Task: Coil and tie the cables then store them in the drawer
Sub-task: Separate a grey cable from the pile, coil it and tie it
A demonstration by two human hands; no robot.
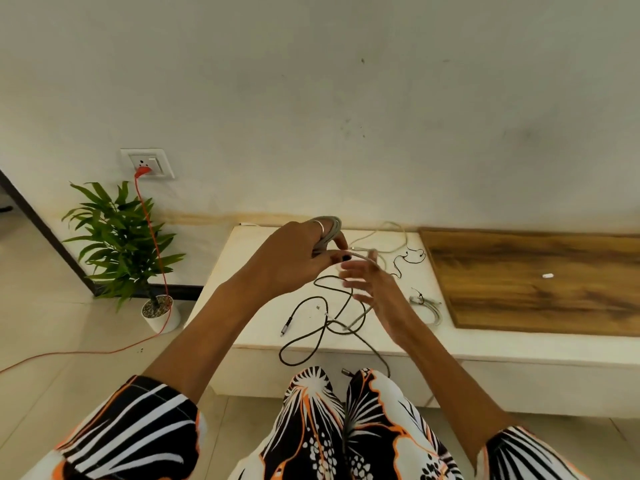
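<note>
Soft, even daylight, faint shadows, no glare; the right hand (372, 289) smears with motion blur, and wide-angle bending curves the edges.

A home room: potted plant (124, 237) on tiled floor (69, 327), wall socket (148, 163), low white ledge (485, 344).

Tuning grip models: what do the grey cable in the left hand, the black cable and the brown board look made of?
Grey cable: looks like matte plastic or rubber sheath, bending into smooth loops in the left hand.
Black cable: possibly braided fabric, dull, with metal-looking plugs; too small to be sure.
Brown board: wood or wood-look laminate, with visible grain and low sheen.
</note>
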